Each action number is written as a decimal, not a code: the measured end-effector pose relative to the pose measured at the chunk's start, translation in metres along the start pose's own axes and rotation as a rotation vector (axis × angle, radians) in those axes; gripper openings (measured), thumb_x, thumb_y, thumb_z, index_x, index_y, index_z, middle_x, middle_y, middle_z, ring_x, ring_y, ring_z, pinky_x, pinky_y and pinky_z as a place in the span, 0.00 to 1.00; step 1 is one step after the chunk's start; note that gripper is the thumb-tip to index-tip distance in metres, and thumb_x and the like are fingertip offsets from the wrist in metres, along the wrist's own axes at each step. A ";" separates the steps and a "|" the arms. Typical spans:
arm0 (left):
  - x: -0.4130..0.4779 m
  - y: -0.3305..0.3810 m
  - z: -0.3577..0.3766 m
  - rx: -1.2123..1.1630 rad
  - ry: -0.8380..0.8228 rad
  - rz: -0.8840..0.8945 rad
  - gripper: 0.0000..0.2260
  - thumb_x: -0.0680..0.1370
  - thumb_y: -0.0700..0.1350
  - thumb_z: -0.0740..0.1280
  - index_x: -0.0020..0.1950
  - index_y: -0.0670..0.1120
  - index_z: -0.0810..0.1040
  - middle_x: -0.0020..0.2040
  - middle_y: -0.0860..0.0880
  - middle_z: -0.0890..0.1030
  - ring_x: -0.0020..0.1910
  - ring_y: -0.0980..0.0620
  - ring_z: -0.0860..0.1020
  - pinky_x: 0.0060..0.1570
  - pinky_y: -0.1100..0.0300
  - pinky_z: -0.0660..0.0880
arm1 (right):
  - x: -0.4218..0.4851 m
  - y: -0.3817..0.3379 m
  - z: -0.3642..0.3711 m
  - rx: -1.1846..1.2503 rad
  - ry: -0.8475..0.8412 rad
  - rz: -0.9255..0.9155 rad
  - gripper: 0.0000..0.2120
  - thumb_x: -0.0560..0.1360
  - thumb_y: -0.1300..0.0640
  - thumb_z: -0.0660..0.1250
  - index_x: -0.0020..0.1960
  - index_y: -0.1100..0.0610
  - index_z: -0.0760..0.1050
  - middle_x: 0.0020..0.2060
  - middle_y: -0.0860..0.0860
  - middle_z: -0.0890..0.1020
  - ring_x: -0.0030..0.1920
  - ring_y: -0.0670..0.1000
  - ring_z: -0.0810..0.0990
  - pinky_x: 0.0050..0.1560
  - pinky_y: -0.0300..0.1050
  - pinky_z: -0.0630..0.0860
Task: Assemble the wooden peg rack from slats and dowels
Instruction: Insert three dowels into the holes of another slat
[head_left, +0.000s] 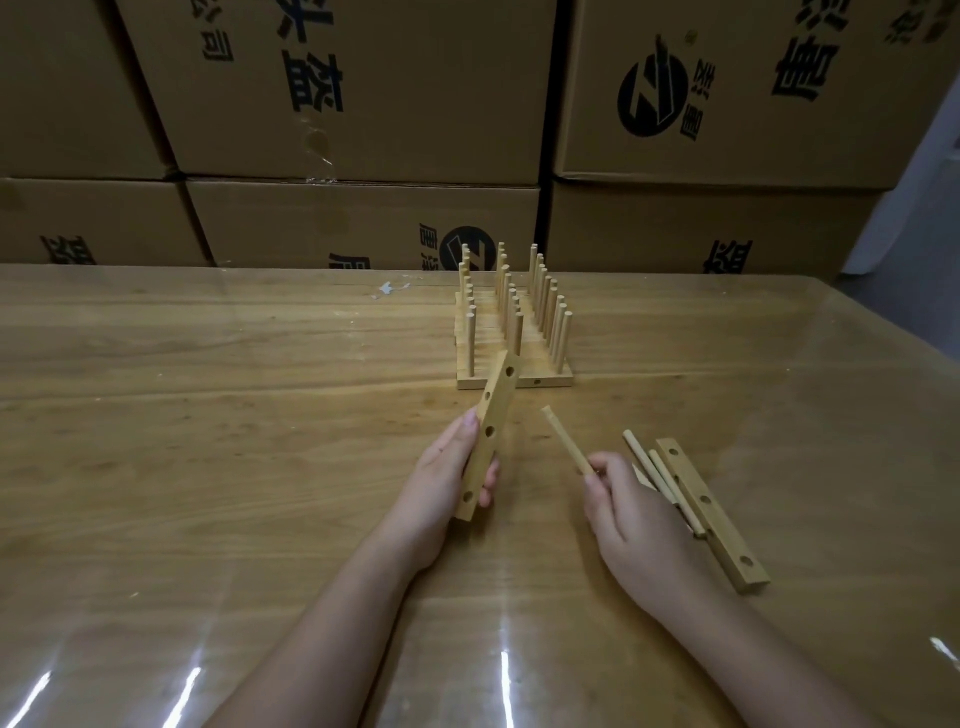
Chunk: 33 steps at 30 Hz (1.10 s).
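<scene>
My left hand (451, 478) grips a wooden slat (496, 410) with several round holes, held tilted above the table, its far end towards the racks. My right hand (631, 512) pinches a single dowel (563, 439) that points up and to the left, its tip a short way right of the slat. To the right of that hand another holed slat (711, 512) lies flat on the table, with two loose dowels (657, 475) beside it. A row of finished peg racks (511, 332) with upright dowels stands beyond my hands.
The wooden table (208, 415) carries a glossy clear cover with light glints near the front edge. Stacked cardboard boxes (363, 104) with black print form a wall right behind the table. A small white scrap (387, 289) lies near the table's far edge.
</scene>
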<state>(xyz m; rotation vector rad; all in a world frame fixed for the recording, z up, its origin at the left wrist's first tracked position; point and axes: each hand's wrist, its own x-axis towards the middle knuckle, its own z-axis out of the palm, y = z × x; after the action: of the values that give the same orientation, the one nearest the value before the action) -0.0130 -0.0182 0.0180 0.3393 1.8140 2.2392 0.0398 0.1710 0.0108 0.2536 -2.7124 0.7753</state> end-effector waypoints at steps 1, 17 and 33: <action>0.000 0.000 -0.001 0.011 -0.019 0.011 0.19 0.76 0.58 0.58 0.66 0.57 0.73 0.30 0.50 0.74 0.27 0.55 0.70 0.30 0.64 0.71 | -0.001 0.001 -0.001 0.093 0.012 0.001 0.10 0.80 0.52 0.51 0.56 0.52 0.69 0.29 0.47 0.76 0.29 0.45 0.75 0.32 0.50 0.73; -0.006 0.005 0.011 0.183 -0.040 0.005 0.11 0.80 0.49 0.59 0.58 0.62 0.74 0.27 0.50 0.74 0.26 0.56 0.72 0.27 0.65 0.71 | 0.002 0.003 -0.002 0.207 0.047 0.033 0.15 0.79 0.53 0.54 0.62 0.50 0.73 0.33 0.47 0.78 0.36 0.45 0.77 0.40 0.51 0.76; -0.007 -0.005 0.014 0.443 0.039 0.133 0.14 0.81 0.49 0.60 0.62 0.67 0.73 0.37 0.61 0.80 0.30 0.58 0.73 0.32 0.66 0.72 | 0.003 0.003 -0.015 -0.254 0.180 -0.039 0.12 0.73 0.61 0.69 0.56 0.58 0.78 0.37 0.49 0.83 0.30 0.51 0.80 0.23 0.43 0.71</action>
<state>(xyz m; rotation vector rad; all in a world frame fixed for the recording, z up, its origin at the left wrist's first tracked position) -0.0017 -0.0071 0.0160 0.5104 2.3669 1.9117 0.0400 0.1817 0.0223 0.1685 -2.5908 0.4145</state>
